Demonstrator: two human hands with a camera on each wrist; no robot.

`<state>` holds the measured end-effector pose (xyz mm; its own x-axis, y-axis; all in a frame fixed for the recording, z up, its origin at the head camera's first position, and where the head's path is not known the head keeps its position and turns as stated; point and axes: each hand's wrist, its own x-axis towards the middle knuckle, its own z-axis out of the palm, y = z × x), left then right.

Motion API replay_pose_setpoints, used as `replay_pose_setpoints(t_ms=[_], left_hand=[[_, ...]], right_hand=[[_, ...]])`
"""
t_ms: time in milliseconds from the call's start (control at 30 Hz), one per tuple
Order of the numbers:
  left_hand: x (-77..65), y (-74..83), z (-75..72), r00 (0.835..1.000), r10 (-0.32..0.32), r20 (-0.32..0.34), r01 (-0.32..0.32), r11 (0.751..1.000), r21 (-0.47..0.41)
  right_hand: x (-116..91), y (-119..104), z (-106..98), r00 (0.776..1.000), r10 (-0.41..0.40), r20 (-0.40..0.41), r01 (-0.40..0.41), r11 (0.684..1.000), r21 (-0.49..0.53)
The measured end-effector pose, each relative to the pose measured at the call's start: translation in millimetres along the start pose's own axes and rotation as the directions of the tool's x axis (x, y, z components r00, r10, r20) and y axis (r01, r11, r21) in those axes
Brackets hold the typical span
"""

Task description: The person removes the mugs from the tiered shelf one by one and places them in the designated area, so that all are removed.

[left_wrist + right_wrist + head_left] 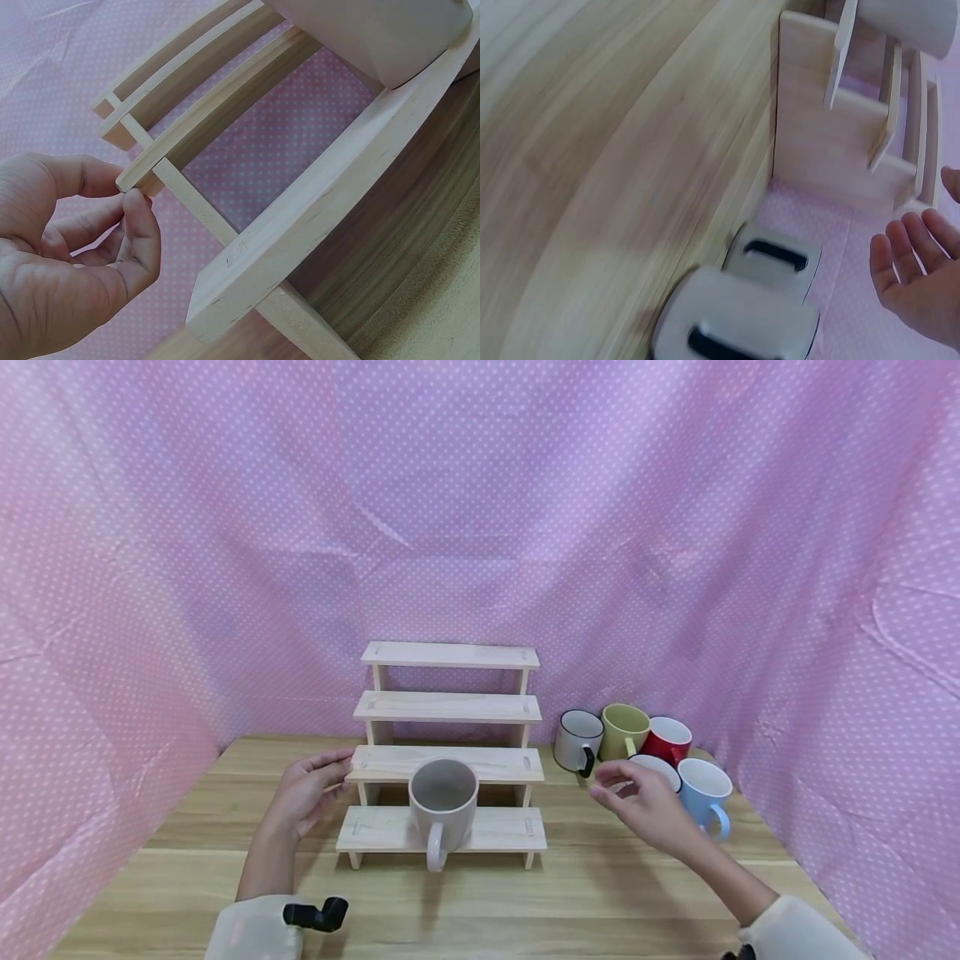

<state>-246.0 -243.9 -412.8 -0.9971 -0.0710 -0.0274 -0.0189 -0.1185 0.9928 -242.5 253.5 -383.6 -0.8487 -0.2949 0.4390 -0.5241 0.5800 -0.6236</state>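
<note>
My left hand [306, 795] pinches the left end of a board on the stepped wooden display shelf [450, 707], thumb below and forefinger above in the left wrist view. On the shelf's lowest step stands a light greyish mug [444, 802], upright, its handle facing me. To the right, my right hand [647, 806] hovers with loosely bent fingers and holds nothing. It partly hides a white mug with a dark rim [658, 767] in the head view. The right wrist view shows the same hand [922, 281] apart from the shelf and from two black-handled mugs.
Behind the right hand cluster a white mug with a black handle [576, 745], a yellow-green mug [621, 739], a red mug [664, 748] and a light blue mug [701, 793]. Pink dotted cloth [465, 527] hangs around the wooden table [570, 893].
</note>
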Motion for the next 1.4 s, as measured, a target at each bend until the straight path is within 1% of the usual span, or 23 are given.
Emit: replay_pose_setpoints(t_ms=[167, 267, 333, 500, 600, 700, 767, 867, 967, 1033, 1100, 1233, 1300, 1400], left_hand=[[-1.3, -0.9, -0.1, 1.000, 0.003, -0.009, -0.003, 1.000, -0.006], [-1.9, -1.0, 0.1, 1.000, 0.005, -0.008, -0.005, 1.000, -0.020], [-2.1, -1.0, -0.1, 1.000, 0.006, -0.006, -0.006, 1.000, -0.029], [-2.7, -0.8, -2.1, 1.000, 0.005, -0.003, -0.005, 0.999, -0.038], [-2.4, -1.2, -3.0, 1.000, 0.004, 0.002, -0.004, 1.000, -0.030], [-1.3, -2.2, -3.1, 1.000, 0.004, 0.004, -0.004, 0.999, -0.032], [-0.9, -2.6, -3.0, 1.000, 0.005, 0.004, -0.005, 0.999, -0.037], [-0.5, -3.0, -3.1, 1.000, 0.006, 0.004, -0.005, 0.999, -0.047], [-0.5, -2.9, -3.0, 1.000, 0.002, -0.001, -0.002, 0.999, -0.052], [-0.3, -2.4, -2.9, 1.000, 0.001, 0.001, -0.001, 0.998, -0.055], [-0.1, -1.6, -2.7, 1.000, 0.000, 0.003, 0.000, 0.998, -0.058], [0.4, -0.4, -1.5, 1.000, 0.000, 0.006, 0.000, 0.999, -0.048], [0.5, -0.1, -0.7, 1.000, -0.001, 0.005, 0.002, 0.999, -0.033], [0.9, -0.3, -0.1, 1.000, -0.002, 0.008, 0.002, 1.000, -0.019]], right_hand=[[6, -12, 19, 0.993, -0.030, 0.113, 0.027, 0.999, 0.030], [8, -19, 31, 0.983, -0.079, 0.165, 0.071, 0.996, 0.054], [10, -24, 38, 0.975, -0.112, 0.194, 0.100, 0.993, 0.069], [13, -38, 53, 0.942, -0.197, 0.271, 0.162, 0.976, 0.145], [15, -46, 60, 0.912, -0.269, 0.309, 0.212, 0.955, 0.206], [16, -54, 68, 0.871, -0.361, 0.332, 0.293, 0.926, 0.239], [17, -58, 73, 0.840, -0.414, 0.350, 0.338, 0.905, 0.260], [18, -65, 81, 0.798, -0.459, 0.391, 0.360, 0.883, 0.302], [18, -72, 90, 0.765, -0.472, 0.438, 0.326, 0.870, 0.370], [17, -76, 96, 0.749, -0.479, 0.458, 0.297, 0.860, 0.415], [16, -79, 102, 0.738, -0.487, 0.467, 0.267, 0.846, 0.461], [13, -84, 114, 0.728, -0.486, 0.484, 0.163, 0.808, 0.567], [11, -85, 119, 0.728, -0.473, 0.496, 0.093, 0.785, 0.612], [9, -85, 123, 0.736, -0.442, 0.513, 0.005, 0.761, 0.648]])
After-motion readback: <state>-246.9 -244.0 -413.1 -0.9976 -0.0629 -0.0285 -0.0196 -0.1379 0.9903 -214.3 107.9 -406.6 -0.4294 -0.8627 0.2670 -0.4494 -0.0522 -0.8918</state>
